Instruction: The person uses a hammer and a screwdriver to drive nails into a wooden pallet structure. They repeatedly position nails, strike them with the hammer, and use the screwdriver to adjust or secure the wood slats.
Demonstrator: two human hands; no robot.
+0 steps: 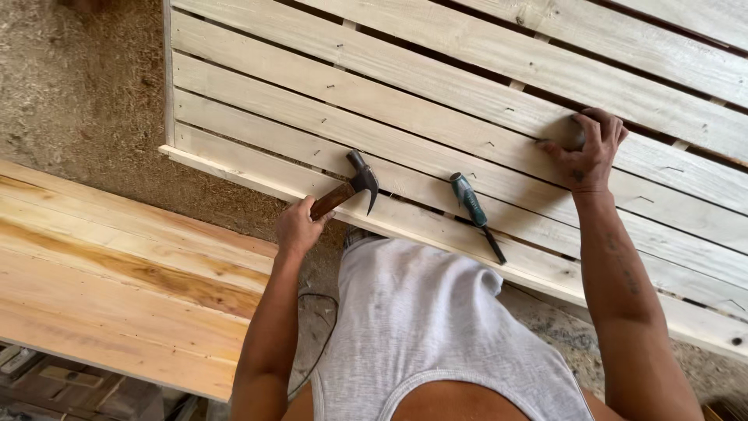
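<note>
Claw hammer (352, 189) with brown wooden handle, head-heavy and rigid we judge, sits gripped low in our closed left hand (298, 226) on the pale slatted wooden panel (436, 117), right hand (588, 152) pressing flat, fingers spread, empty.

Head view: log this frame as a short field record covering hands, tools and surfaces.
left hand: closed around the wooden handle of a claw hammer
hammer head: over the slatted wooden panel, near its front edge
right hand: pressed on a slat, fingers curled
screwdriver: green handle, lying loose on the slats between the hands
planks: lying to the left, beside the panel
</note>
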